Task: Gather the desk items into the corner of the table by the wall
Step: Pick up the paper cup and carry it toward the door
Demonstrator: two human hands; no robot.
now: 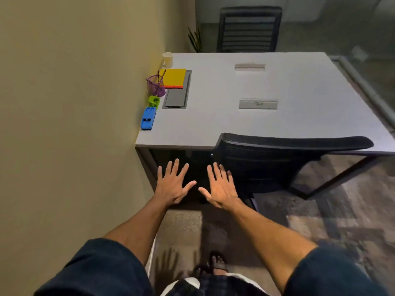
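Along the wall side of the grey table (224, 124) lie the desk items in a row: a white paper cup (168, 59) at the far end, a yellow notepad (173, 78), a purple mesh pen holder (156, 85), a green tape dispenser (154, 102) and a blue stapler (148, 119) nearest me. My left hand (174, 184) and my right hand (220, 185) hover side by side in front of the table's near edge, below it, palms down with fingers spread. Neither hand holds or touches anything.
A black office chair (277, 159) is pushed against the table's near edge, right of my hands. A second chair (249, 28) stands behind the far edge. The beige wall (74, 103) runs along the left. A grey cable flap (176, 97) and two slots are set into the tabletop.
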